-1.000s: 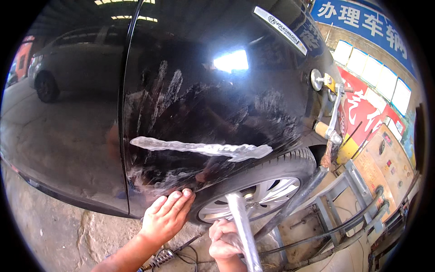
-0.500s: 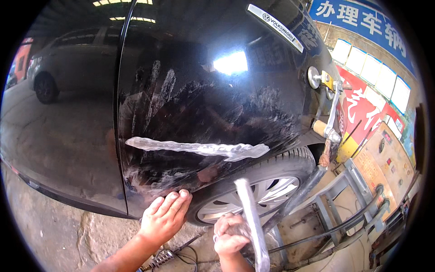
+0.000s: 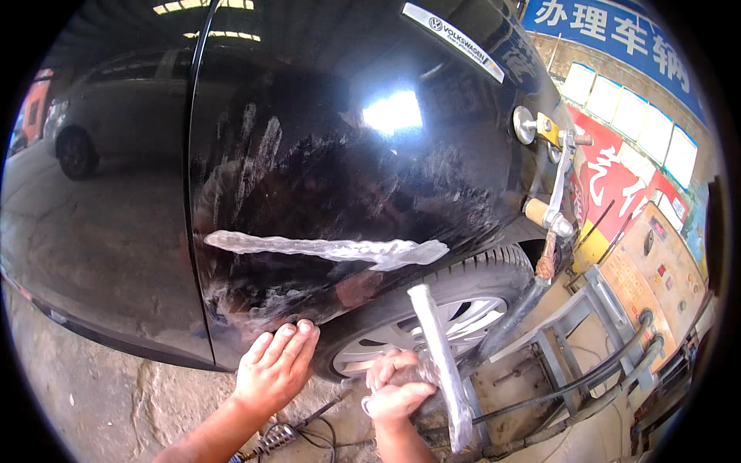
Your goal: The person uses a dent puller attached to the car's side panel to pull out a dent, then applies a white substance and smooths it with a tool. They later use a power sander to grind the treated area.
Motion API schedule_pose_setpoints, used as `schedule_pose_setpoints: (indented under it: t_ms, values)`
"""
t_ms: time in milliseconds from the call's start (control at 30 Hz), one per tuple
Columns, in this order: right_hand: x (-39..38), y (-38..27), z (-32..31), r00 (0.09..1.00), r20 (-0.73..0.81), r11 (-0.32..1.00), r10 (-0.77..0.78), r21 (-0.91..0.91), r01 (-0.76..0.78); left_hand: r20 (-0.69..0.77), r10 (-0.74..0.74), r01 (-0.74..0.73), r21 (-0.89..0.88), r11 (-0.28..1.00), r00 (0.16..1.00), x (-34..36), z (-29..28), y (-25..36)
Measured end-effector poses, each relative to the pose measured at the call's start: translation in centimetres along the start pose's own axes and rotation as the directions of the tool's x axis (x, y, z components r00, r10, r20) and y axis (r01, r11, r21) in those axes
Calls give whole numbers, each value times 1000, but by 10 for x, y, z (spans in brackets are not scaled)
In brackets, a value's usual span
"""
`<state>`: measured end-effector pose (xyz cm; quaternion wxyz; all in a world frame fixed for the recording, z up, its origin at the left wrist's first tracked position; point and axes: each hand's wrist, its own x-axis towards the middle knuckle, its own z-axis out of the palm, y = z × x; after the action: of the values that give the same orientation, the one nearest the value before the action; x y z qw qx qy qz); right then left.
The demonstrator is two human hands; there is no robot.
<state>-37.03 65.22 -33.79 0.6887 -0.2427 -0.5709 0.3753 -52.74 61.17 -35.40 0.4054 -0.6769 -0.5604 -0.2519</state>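
Near the black fender, the metal tool had shifted rightward, so it stood clear of the fender; the right hand clamped its fingers around it. The left hand, fingers nearly together, stayed against the fender's edge.

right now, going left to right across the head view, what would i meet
Dark car door → left hand → right hand → silver hammer-like tool → round metal disc → tan control panel.
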Motion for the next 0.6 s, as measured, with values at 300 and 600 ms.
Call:
schedule_pose_setpoints:
  t_ms: [300, 600]
  values:
    - [3, -9, -1, 999, 11, 999, -36, 14, 36, 59, -77, 80, -40, 996, 995, -2, -2, 6]
    - [-14, 5, -7, 993, 112, 999, -24, -32, 28, -41, -146, 145, -38, 989, 988, 71, -22, 20]
